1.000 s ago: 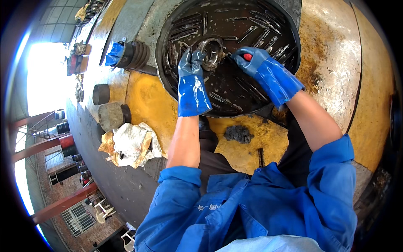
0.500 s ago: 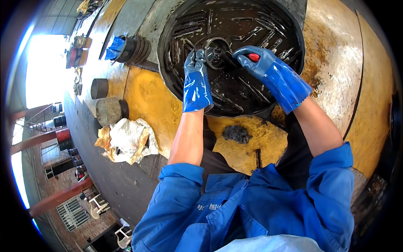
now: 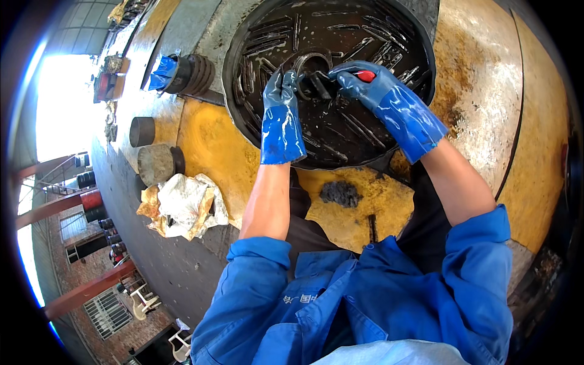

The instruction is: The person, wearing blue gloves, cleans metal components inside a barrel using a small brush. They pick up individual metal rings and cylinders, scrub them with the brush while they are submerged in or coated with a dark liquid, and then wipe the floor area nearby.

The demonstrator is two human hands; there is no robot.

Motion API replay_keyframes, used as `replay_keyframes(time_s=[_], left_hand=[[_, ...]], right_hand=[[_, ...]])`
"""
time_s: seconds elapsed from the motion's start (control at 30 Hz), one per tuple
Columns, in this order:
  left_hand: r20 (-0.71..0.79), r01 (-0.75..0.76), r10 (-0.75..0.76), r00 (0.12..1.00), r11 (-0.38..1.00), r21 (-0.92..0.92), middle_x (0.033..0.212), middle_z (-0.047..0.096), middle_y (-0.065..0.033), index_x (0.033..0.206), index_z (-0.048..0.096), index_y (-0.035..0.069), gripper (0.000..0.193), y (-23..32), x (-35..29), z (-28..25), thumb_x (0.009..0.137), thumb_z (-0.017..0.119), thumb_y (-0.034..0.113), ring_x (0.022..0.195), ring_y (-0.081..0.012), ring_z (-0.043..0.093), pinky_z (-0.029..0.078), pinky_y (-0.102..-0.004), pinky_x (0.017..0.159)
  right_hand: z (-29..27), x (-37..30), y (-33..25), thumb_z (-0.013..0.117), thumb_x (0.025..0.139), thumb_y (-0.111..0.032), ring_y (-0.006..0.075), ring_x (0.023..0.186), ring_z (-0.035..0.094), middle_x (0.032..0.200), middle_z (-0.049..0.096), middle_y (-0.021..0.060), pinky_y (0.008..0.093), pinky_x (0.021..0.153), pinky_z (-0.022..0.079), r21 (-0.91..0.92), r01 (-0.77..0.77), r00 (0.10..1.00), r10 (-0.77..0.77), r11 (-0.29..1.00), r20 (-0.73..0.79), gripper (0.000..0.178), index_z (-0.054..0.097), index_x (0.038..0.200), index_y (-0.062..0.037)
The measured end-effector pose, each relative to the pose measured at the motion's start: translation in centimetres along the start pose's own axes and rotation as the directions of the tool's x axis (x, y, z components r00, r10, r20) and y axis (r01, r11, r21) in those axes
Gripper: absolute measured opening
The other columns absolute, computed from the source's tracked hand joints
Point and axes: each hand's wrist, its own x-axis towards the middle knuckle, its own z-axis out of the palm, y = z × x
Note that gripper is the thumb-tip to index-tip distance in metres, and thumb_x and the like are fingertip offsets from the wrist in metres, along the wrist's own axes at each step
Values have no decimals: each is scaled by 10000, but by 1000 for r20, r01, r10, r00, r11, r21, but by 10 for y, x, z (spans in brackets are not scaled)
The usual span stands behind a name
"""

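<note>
Both my hands wear blue rubber gloves, wet with dark liquid. My left hand (image 3: 281, 97) pinches the left rim of a dark metal ring (image 3: 312, 56), held tilted over a wide round basin (image 3: 230, 97) of dark oily liquid. My right hand (image 3: 368, 85) is closed around a red-handled brush-like tool (image 3: 365, 76). Its broad dark head (image 3: 320, 85) is at the ring's opening; whether it touches the inner wall I cannot tell. Several dark narrow strips (image 3: 267, 38) lie in the basin around the ring.
A dark clump (image 3: 340, 194) and a short dark bar (image 3: 372, 228) lie on the yellow plate between my knees. To the left are a crumpled white cloth (image 3: 185, 204), short cylinders (image 3: 155, 163) and a stack of dark rings (image 3: 196, 74) with a blue glove.
The tool's dark head has moved left and down from the ring's right edge to its opening. The ring has tilted, and my right hand has shifted slightly left.
</note>
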Motion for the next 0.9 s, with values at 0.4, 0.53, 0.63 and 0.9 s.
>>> replay_keyframes(time_s=[0.4, 0.53, 0.63, 0.9], left_hand=[[21, 85, -85, 996, 996, 17, 1287, 614, -89, 1421, 503, 1, 410, 1, -10, 7, 1090, 551, 239, 1141, -182, 552, 448, -319, 1020], [19, 89, -89, 996, 996, 10, 1313, 614, -96, 1436, 492, 0, 422, 5, -11, 6, 1091, 548, 236, 1164, -188, 558, 448, -321, 1039], [20, 86, -86, 996, 996, -2, 1332, 615, -102, 1447, 484, -1, 432, 14, -10, 11, 1091, 547, 234, 1181, -193, 562, 448, -323, 1053], [-62, -43, 35, 997, 990, -134, 1047, 677, -13, 1227, 671, 35, 291, -17, 12, 7, 1070, 596, 268, 923, -126, 559, 468, -303, 854]], right_hand=[[-1, 3, 6, 702, 955, -196, 277, 1056, 734, 1131, 761, 108, 368, 962, 573, -158, 216, 968, -232, 964, -93, 244, 742, 1178, -107], [6, -5, -8, 714, 937, -150, 284, 1077, 731, 1145, 756, 118, 397, 964, 589, -142, 337, 940, -341, 931, -4, 217, 749, 1148, -112], [1, -4, 4, 695, 906, -86, 293, 1125, 715, 1333, 673, 136, 435, 980, 589, -539, 574, 797, -573, 617, 192, 363, 688, 1258, -177], [14, -9, -2, 725, 753, -119, 336, 1052, 699, 1338, 616, 226, 442, 917, 574, -627, 728, 642, -597, 278, 481, 510, 664, 1260, -135]])
